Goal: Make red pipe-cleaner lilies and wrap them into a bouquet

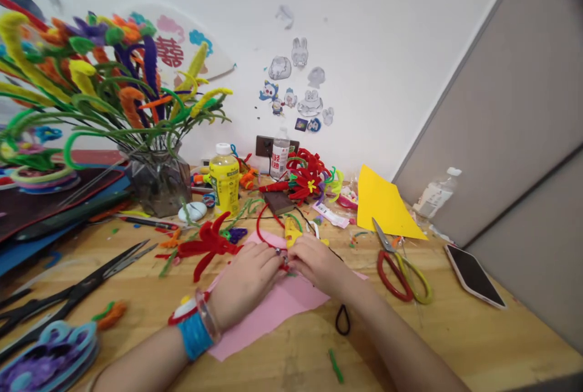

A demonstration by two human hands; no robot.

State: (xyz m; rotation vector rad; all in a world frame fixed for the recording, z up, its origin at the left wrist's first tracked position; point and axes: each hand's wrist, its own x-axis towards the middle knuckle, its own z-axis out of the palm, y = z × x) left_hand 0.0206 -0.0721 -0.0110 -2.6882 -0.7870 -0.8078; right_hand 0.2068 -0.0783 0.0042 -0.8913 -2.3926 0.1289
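Observation:
My left hand (248, 277) and my right hand (319, 264) meet over a sheet of pink paper (277, 307). Fingers of both are closed around a small red pipe cleaner piece (283, 268), mostly hidden by them. Just beyond the fingertips lies a yellow glue gun (292, 232), partly covered by my right hand. A thin red loop (259, 222) curves up behind my left hand. To the left, a red pipe cleaner flower (212, 243) rests beside my left fingers. A ring and blue wristband (195, 335) are on my left hand and wrist.
Orange-and-red-handled scissors (395, 273) and a phone (474, 275) lie right; black scissors (75, 295) lie left. Yellow paper (385, 207), a yellow bottle (224, 182), red flowers (310, 176) and a vase (159, 182) of pipe cleaner flowers stand or lie toward the wall.

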